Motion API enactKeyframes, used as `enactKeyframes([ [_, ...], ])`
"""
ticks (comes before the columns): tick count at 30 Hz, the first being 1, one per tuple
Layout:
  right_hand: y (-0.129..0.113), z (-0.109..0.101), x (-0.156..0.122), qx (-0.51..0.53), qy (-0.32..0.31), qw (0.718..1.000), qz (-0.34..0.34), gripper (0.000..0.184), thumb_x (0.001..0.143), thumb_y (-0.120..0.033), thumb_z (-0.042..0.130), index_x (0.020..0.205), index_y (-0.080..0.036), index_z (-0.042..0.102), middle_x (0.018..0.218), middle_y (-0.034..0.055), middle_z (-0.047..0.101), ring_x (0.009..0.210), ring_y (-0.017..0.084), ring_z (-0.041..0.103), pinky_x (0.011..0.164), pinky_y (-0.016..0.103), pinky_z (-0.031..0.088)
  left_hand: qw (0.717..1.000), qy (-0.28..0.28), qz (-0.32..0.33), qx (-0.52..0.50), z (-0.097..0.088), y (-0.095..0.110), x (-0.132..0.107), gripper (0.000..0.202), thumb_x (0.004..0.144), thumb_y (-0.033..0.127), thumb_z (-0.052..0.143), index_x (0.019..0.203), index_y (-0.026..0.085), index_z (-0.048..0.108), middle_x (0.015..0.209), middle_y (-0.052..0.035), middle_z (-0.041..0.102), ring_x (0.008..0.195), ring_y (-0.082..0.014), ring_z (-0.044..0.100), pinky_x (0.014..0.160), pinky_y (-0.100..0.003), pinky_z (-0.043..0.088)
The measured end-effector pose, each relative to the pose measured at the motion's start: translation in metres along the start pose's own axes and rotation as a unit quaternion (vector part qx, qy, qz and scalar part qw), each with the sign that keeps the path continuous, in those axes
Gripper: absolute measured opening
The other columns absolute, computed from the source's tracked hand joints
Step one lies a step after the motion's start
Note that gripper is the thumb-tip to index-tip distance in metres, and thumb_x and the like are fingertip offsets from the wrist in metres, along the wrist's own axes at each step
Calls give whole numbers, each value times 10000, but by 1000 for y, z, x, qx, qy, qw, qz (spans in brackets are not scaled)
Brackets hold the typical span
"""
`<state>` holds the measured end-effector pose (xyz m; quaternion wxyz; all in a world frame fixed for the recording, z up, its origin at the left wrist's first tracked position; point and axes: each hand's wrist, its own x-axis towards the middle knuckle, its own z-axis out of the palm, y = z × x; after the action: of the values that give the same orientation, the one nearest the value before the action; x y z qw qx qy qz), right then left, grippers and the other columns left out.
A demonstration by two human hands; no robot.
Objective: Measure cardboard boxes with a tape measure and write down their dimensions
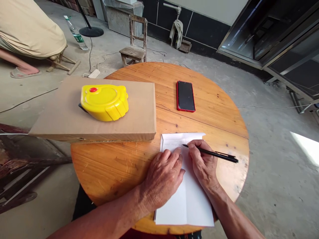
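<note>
My right hand (205, 162) grips a black pen (219, 154), its tip touching the white paper (174, 207) near faint lines of writing at the top. Flat on the same sheet, just left of the pen tip, rests my left hand (164, 176) with nothing in it. The sheet has a crease down its middle, and its top end is folded over. Behind my hands a phone (186, 96) with a red case lies screen up. To the left, a yellow tape measure (106, 101) with a red button sits on a brown cardboard box (139, 113).
The round wooden table (119, 169) carries all of this, the box jutting past its left edge. Beyond it stand a small wooden chair (134, 49) and a plastic bottle (77, 35). A seated person's leg (18, 61) shows at the left. Cables cross the concrete floor.
</note>
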<state>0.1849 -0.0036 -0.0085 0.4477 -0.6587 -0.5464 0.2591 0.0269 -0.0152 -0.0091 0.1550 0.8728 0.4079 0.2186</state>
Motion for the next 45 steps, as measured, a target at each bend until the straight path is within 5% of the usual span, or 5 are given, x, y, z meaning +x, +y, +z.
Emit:
enactKeyframes([
  [25, -1, 2, 5, -3, -17, 1000, -16, 153, 927, -252, 531, 792, -209, 590, 675, -48, 545, 623, 114, 474, 609, 247, 387, 1000, -14, -14, -18, -1, 0, 2, 298, 886, 190, 610, 1178, 133, 599, 1314, -72, 611, 1016, -261, 556, 877, -440, 521],
  [45, 3, 1, 6, 42, 7, 998, 40, 199, 913, -343, 552, 764, -216, 587, 533, -68, 432, 480, 108, 362, 502, 271, 310, 1000, 5, -18, -14, 2, 1, 1, 256, 877, 183, 607, 1131, 152, 614, 1303, -74, 613, 1011, -271, 562, 849, -440, 517],
])
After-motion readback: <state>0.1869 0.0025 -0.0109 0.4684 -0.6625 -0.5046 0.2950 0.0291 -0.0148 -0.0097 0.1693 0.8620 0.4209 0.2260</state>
